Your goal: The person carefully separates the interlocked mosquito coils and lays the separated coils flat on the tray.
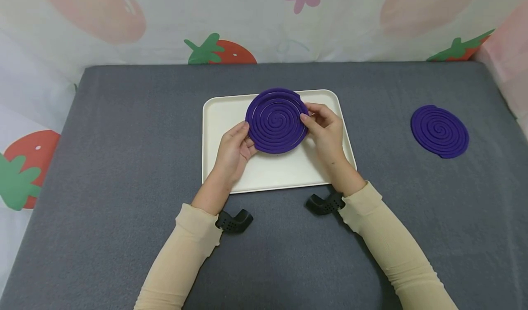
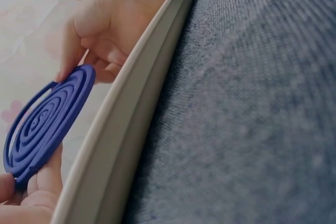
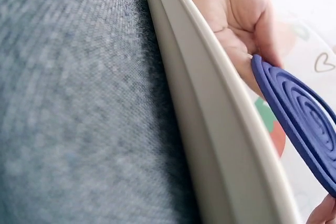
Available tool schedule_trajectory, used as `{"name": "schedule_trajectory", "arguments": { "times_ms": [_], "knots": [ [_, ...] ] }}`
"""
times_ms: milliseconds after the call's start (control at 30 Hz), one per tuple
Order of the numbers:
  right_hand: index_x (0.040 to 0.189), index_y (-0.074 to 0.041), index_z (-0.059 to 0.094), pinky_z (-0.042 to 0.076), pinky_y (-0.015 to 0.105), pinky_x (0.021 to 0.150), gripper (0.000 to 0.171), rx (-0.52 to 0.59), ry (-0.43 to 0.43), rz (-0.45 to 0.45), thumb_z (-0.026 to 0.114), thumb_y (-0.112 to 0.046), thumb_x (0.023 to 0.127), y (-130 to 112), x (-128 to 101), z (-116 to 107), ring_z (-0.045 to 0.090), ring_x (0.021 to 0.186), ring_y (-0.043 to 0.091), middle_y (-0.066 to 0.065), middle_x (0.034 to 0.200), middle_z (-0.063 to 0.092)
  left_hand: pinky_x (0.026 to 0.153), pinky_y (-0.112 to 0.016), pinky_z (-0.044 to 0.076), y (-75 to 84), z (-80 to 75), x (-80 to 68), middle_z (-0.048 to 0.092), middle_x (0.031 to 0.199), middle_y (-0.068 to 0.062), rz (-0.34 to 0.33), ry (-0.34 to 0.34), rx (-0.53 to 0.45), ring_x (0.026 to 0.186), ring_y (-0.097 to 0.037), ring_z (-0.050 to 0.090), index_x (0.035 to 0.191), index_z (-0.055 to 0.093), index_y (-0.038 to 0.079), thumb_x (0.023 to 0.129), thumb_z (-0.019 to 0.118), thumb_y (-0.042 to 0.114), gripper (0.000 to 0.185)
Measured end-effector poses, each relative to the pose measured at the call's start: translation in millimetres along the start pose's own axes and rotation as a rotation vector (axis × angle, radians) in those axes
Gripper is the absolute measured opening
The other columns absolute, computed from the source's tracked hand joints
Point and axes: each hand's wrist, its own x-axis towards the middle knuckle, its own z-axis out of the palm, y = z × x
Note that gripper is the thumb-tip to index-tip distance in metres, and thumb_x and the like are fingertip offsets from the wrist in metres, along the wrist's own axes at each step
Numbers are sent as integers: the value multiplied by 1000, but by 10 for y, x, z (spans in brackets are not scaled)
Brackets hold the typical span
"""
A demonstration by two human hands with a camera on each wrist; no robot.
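Both hands, left hand (image 1: 233, 152) and right hand (image 1: 326, 129), are pinching opposite edges of a purple spiral coil disc (image 1: 276, 120), tilting it above the cream plastic tray (image 1: 268, 174) at centre frame. A second purple spiral disc (image 1: 439, 131) is lying at the right on the grey felt table (image 1: 123, 163).

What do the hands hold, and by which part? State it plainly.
Both hands hold one purple spiral coil above the cream tray. The left hand pinches its left edge; the right hand pinches its right edge.

home tabletop | grey felt cover (image 1: 123, 163) | strawberry-print cloth backdrop (image 1: 222, 51)
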Motion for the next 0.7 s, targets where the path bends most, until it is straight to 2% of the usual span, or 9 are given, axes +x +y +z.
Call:
{"name": "schedule_trajectory", "arguments": {
  "times_ms": [200, 700],
  "knots": [
    [91, -6, 70, 42, 16, 48, 23, -21, -8, -7, 61, 14, 83, -5, -5, 2, 48, 59, 6, -2, 74, 57, 74, -26, 55, 0, 0, 6, 69, 89, -1, -11, 4, -40, 85, -11, 66, 136, 31, -17, 105, 25, 11, 42],
    [90, -6, 68, 43, 15, 47, 22, -14, -38, 42, 61, 13, 83, -2, 3, -10, 48, 59, 7, -2, 73, 55, 75, -23, 54, -6, -26, -10, 67, 97, -1, 27, -13, 53, 88, -9, 65, 136, 36, -12, 105, 27, 13, 41]
  ]
}}
